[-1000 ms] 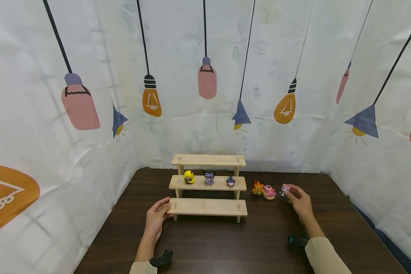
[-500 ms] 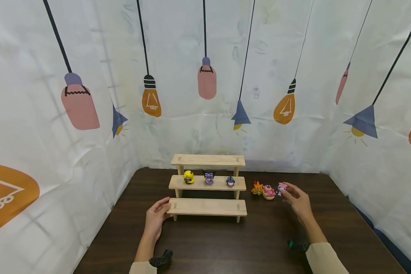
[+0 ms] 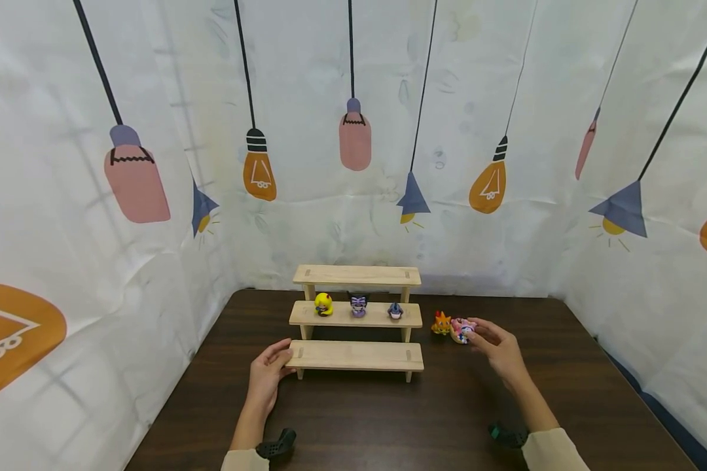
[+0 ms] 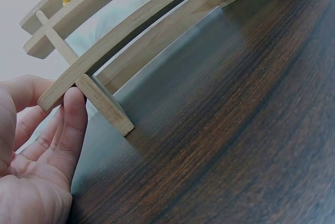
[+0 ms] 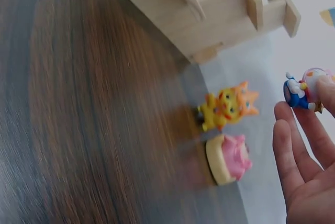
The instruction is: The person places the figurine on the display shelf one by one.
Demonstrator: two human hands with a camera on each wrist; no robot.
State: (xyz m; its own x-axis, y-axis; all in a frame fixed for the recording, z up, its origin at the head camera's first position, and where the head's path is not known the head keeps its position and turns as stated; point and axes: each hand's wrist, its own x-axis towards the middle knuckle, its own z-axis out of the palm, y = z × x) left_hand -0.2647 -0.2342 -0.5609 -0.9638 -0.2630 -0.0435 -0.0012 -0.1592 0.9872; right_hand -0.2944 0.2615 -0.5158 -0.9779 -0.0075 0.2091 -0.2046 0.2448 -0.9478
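Left hand: the left hand gripped the left end of the stand's lowest shelf, with fingers beneath the board.
Right hand: the right hand, well apart from the left, pinched a small white-and-blue toy between thumb and fingers.
Held toy: in the right-wrist view it was off the table, apart from the pink toy.
Beside the stand: the orange-and-yellow toy stood on the table, right next to the pink one.
Middle shelf: a yellow-haired doll, a purple doll and a blue toy stood in a spaced row.
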